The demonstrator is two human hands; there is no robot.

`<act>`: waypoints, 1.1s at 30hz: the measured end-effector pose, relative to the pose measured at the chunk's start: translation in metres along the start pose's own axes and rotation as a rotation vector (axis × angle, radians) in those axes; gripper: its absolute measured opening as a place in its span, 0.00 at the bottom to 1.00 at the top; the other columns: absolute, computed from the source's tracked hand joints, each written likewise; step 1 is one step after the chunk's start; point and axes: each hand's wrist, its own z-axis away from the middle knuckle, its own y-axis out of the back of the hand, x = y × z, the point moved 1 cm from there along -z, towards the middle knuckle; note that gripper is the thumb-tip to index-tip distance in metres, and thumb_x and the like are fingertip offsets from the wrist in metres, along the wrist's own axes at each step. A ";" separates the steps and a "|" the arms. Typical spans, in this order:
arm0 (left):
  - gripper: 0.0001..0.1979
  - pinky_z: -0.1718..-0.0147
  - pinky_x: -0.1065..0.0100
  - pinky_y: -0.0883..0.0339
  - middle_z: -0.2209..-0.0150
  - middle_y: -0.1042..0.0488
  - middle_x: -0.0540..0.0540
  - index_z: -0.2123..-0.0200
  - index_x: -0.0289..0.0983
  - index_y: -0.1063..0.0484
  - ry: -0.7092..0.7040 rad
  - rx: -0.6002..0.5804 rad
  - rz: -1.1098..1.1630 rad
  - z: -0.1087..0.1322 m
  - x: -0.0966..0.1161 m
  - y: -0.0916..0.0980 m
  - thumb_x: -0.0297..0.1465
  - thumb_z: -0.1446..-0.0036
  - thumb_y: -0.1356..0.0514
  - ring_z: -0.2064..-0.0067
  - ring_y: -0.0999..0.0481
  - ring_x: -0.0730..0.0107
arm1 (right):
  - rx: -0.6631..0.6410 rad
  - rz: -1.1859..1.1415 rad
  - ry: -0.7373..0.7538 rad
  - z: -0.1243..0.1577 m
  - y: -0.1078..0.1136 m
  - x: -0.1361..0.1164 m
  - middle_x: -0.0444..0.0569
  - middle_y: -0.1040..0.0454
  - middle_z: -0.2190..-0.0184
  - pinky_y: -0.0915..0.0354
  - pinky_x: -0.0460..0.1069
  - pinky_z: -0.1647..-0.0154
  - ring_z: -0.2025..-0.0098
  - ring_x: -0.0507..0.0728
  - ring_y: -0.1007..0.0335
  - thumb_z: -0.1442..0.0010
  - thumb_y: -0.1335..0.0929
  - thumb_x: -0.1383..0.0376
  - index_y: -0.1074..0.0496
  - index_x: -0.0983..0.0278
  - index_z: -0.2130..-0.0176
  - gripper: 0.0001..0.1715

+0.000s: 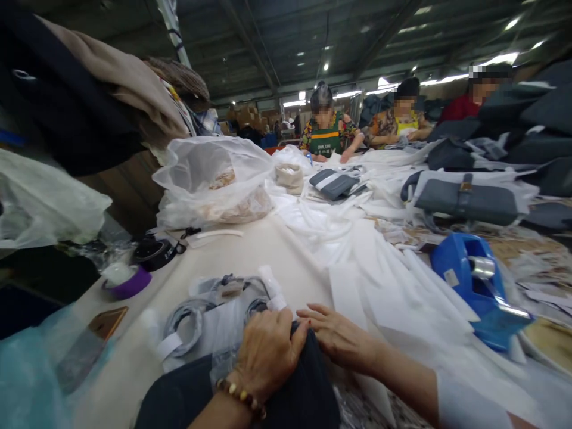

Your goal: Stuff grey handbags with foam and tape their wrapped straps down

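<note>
One dark fabric bag (313, 387) lies at the near side of the counter (241, 250), running out of the bottom of the view. The left hand (268, 351), wearing one bead bracelet (241, 398), has its grip curled together, clamped on the bag's upper edge. The right hand (339, 336) has its grip apart, fingers stretched out beside the bag's upper right corner.

Just beyond lie two coiled grey straps (168, 326) with clear wrapping around them. To the left, near the counter's slanting edge, are one phone (106, 325), one purple tape roll (129, 285) and one black round case (154, 253). Bare surface opens from the coils up to one large clear plastic bag (210, 202); one small cloth pouch (290, 177) stands past it.

On the right, overlapping white sheets (357, 274) leave little room before one blue tape dispenser (465, 268). Farther out lie one folded grey bag (328, 186) and one buckled grey bag (482, 199). Three co-workers (328, 140) are at the far side.
</note>
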 end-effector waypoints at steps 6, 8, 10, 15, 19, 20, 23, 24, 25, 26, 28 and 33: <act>0.18 0.76 0.64 0.42 0.80 0.32 0.46 0.77 0.37 0.36 -0.199 0.173 -0.029 -0.009 -0.009 -0.021 0.34 0.36 0.53 0.77 0.31 0.63 | 0.177 0.151 -0.524 0.039 0.015 -0.013 0.56 0.26 0.60 0.32 0.55 0.60 0.60 0.60 0.30 0.43 0.38 0.77 0.32 0.69 0.53 0.17; 0.20 0.77 0.65 0.44 0.81 0.34 0.47 0.79 0.38 0.37 -0.282 0.270 -0.029 -0.015 -0.017 -0.026 0.35 0.35 0.56 0.79 0.33 0.64 | 0.259 0.288 -0.697 0.047 0.009 -0.014 0.62 0.28 0.56 0.31 0.58 0.61 0.59 0.64 0.31 0.42 0.35 0.71 0.34 0.72 0.50 0.19; 0.21 0.78 0.65 0.44 0.82 0.35 0.48 0.79 0.38 0.38 -0.329 0.293 -0.016 -0.019 -0.023 -0.029 0.36 0.35 0.57 0.79 0.34 0.65 | 0.265 0.353 -0.845 0.051 0.000 -0.012 0.67 0.30 0.53 0.32 0.60 0.60 0.57 0.67 0.32 0.44 0.33 0.67 0.36 0.74 0.47 0.25; 0.18 0.73 0.65 0.38 0.75 0.31 0.45 0.70 0.35 0.33 -0.308 0.169 0.058 -0.022 -0.027 -0.023 0.36 0.35 0.57 0.73 0.31 0.65 | 0.242 0.174 -1.002 0.056 -0.014 -0.002 0.66 0.30 0.55 0.33 0.59 0.56 0.55 0.67 0.32 0.47 0.31 0.68 0.40 0.75 0.43 0.34; 0.18 0.57 0.57 0.37 0.55 0.29 0.39 0.49 0.34 0.36 -0.447 0.030 0.160 -0.026 -0.021 -0.008 0.39 0.38 0.50 0.55 0.30 0.57 | 0.319 -0.023 -1.033 0.063 -0.012 0.004 0.60 0.28 0.59 0.33 0.60 0.55 0.57 0.66 0.31 0.48 0.32 0.70 0.44 0.73 0.41 0.36; 0.19 0.54 0.55 0.39 0.52 0.30 0.39 0.49 0.35 0.36 -0.482 -0.025 0.191 -0.029 -0.018 -0.005 0.40 0.39 0.48 0.52 0.32 0.55 | 0.364 -0.092 -1.036 0.064 -0.010 0.003 0.60 0.28 0.58 0.33 0.60 0.54 0.57 0.65 0.31 0.48 0.33 0.70 0.43 0.73 0.41 0.36; 0.17 0.52 0.56 0.39 0.54 0.27 0.41 0.56 0.37 0.30 -0.498 -0.309 0.269 -0.042 -0.006 0.003 0.43 0.43 0.43 0.52 0.30 0.56 | 0.493 -0.384 -1.022 0.064 -0.006 -0.005 0.59 0.28 0.56 0.32 0.57 0.53 0.56 0.61 0.30 0.46 0.36 0.68 0.41 0.71 0.43 0.32; 0.16 0.52 0.57 0.38 0.58 0.25 0.43 0.61 0.37 0.28 -0.484 -0.427 0.275 -0.049 -0.003 0.004 0.43 0.45 0.41 0.55 0.28 0.58 | 0.507 -0.480 -1.016 0.064 -0.006 -0.009 0.57 0.27 0.56 0.32 0.56 0.54 0.57 0.60 0.29 0.46 0.36 0.66 0.41 0.69 0.43 0.30; 0.16 0.52 0.57 0.38 0.62 0.24 0.45 0.65 0.37 0.28 -0.469 -0.543 0.266 -0.056 0.001 0.004 0.44 0.47 0.39 0.58 0.27 0.60 | 0.505 -0.558 -1.016 0.063 -0.007 -0.013 0.56 0.27 0.57 0.31 0.55 0.55 0.58 0.59 0.29 0.45 0.37 0.65 0.40 0.68 0.43 0.30; 0.16 0.52 0.58 0.38 0.66 0.24 0.46 0.68 0.37 0.27 -0.458 -0.653 0.245 -0.064 0.004 0.005 0.45 0.51 0.36 0.61 0.26 0.61 | 0.492 -0.615 -1.019 0.062 -0.008 -0.017 0.56 0.26 0.58 0.31 0.55 0.55 0.59 0.59 0.28 0.45 0.37 0.64 0.39 0.68 0.44 0.30; 0.19 0.53 0.58 0.36 0.67 0.23 0.46 0.68 0.38 0.26 -0.440 -0.873 0.190 -0.080 0.008 0.004 0.45 0.60 0.31 0.62 0.24 0.58 | 0.465 -0.674 -1.043 0.062 -0.013 -0.023 0.57 0.26 0.58 0.32 0.56 0.54 0.59 0.60 0.28 0.46 0.37 0.63 0.38 0.70 0.44 0.31; 0.33 0.60 0.63 0.30 0.60 0.22 0.46 0.54 0.42 0.27 -0.357 -1.309 0.082 -0.114 0.015 0.004 0.33 0.70 0.27 0.57 0.24 0.55 | 0.380 -0.759 -1.104 0.065 -0.026 -0.026 0.61 0.27 0.54 0.34 0.56 0.49 0.53 0.62 0.29 0.46 0.39 0.62 0.36 0.74 0.45 0.32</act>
